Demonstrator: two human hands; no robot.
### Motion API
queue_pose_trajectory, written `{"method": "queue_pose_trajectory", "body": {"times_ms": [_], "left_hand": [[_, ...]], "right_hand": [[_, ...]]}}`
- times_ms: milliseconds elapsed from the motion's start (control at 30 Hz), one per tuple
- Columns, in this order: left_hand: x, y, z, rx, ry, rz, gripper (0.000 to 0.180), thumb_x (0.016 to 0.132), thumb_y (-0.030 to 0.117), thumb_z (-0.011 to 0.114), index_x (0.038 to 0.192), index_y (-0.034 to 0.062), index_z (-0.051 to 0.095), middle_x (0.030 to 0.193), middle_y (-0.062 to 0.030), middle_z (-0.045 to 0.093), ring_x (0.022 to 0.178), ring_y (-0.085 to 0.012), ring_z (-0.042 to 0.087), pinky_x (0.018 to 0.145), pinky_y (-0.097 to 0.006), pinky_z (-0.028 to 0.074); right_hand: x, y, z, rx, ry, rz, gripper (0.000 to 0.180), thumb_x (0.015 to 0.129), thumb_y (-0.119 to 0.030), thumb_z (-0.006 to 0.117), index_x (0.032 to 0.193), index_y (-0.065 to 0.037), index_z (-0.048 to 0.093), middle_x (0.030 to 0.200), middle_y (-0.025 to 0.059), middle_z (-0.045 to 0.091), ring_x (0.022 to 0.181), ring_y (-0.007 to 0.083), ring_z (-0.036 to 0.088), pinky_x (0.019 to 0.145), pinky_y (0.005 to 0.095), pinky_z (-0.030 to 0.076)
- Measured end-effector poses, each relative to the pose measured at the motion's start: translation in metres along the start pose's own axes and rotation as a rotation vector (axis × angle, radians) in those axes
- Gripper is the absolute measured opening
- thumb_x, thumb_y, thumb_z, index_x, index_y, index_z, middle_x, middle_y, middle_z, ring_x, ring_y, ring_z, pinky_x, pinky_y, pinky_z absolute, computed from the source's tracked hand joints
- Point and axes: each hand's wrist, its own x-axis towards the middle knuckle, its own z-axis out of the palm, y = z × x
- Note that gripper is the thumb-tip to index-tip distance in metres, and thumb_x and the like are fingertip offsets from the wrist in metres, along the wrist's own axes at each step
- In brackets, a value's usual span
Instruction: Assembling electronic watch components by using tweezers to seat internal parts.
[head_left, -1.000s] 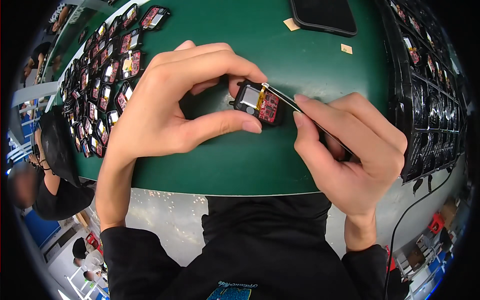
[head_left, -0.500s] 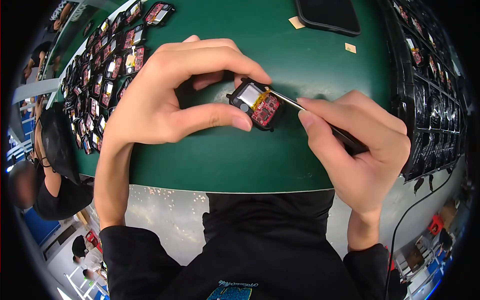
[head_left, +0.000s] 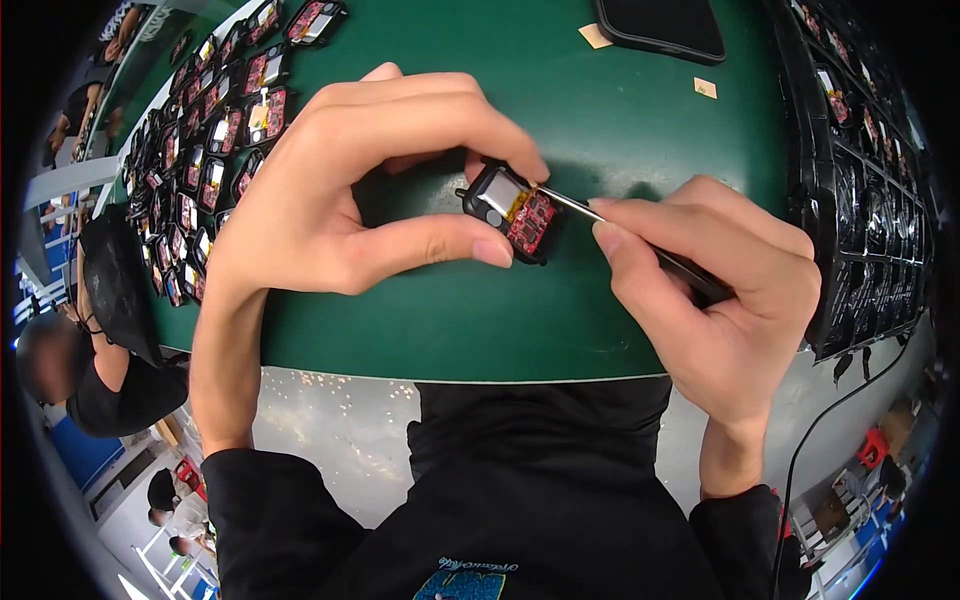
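Gripping a small black case (head_left: 546, 250) by its edges, the left hand (head_left: 310, 190) curves in a wide arc, its thumb at the near left side and its forefinger at the far right corner. The right hand (head_left: 735, 290) is closed in a pinch, thumb and forefinger pressed around a thin tool (head_left: 572, 202), metallic at the front and dark toward the back. The tool slants left to the far right corner of the case, its tip right by the left forefinger; whether it touches anything there is too small to tell.

Inside the tilted case lie a silver battery (head_left: 497, 190) on the left and a red circuit board (head_left: 533, 224) on the right, with yellow tape (head_left: 518, 207) between them. The case is in front of the person, over the green surface (head_left: 450, 335); I cannot tell whether it rests on it.

Beyond the left hand, many similar cases (head_left: 213, 185) spread across the left side. On the far right are a black phone (head_left: 660, 28) and two small paper pieces (head_left: 705, 88). Black trays (head_left: 868, 215) line the right edge, some pockets holding more red boards. Further left, a co-worker in black (head_left: 140, 398) sits beyond the surface.
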Motion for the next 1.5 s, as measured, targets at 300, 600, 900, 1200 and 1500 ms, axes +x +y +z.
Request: {"method": "queue_pose_trajectory", "body": {"times_ms": [300,600,900,1200,1500], "left_hand": [[0.000,0.002,0.000,0.028,-0.001,0.020,0.057,0.073,0.036,0.099,0.114,0.0006,0.081,0.101,-0.0075,0.078,0.083,-0.0186,0.066,0.079,-0.032,0.040],[-0.001,0.002,0.001,0.012,0.004,0.009,0.057,0.073,0.035,0.099,0.116,0.0022,0.081,0.097,-0.0055,0.076,0.078,-0.0153,0.061,0.076,-0.031,0.037],[-0.001,0.001,0.000,0.037,0.010,0.027,0.058,0.071,0.032,0.099,0.118,0.0038,0.081,0.097,-0.0041,0.075,0.074,-0.0137,0.055,0.075,-0.031,0.035],[0.008,0.013,0.007,0.168,0.094,0.072,0.059,0.069,0.026,0.101,0.120,0.0056,0.079,0.097,-0.0043,0.075,0.076,-0.0191,0.059,0.074,-0.035,0.040],[0.013,0.024,-0.003,-0.167,0.217,-0.131,0.055,0.068,0.015,0.102,0.117,0.0026,0.081,0.084,0.0000,0.064,0.069,-0.0095,0.051,0.066,-0.027,0.041]], "right_hand": [[0.000,0.000,-0.001,-0.001,0.010,-0.018,0.025,0.080,0.013,0.083,0.101,0.000,0.086,0.072,0.0007,0.067,0.055,0.0041,0.048,0.051,0.0234,0.032],[-0.001,-0.001,0.002,-0.020,0.011,-0.039,0.025,0.079,0.014,0.082,0.100,0.000,0.086,0.070,0.0003,0.066,0.055,0.0040,0.048,0.051,0.0234,0.032],[0.000,0.001,0.002,-0.023,0.009,-0.093,0.024,0.079,0.013,0.082,0.100,0.001,0.086,0.069,-0.0011,0.063,0.053,0.0024,0.045,0.050,0.0230,0.029],[-0.002,0.001,-0.005,0.061,0.209,0.013,0.016,0.083,0.003,0.084,0.099,0.002,0.083,0.068,0.0042,0.064,0.047,0.0090,0.049,0.045,0.0282,0.034],[-0.005,-0.001,-0.003,0.227,0.283,-0.002,0.013,0.089,0.000,0.084,0.102,0.003,0.084,0.070,0.0039,0.066,0.053,0.0060,0.056,0.048,0.0265,0.038]]}}
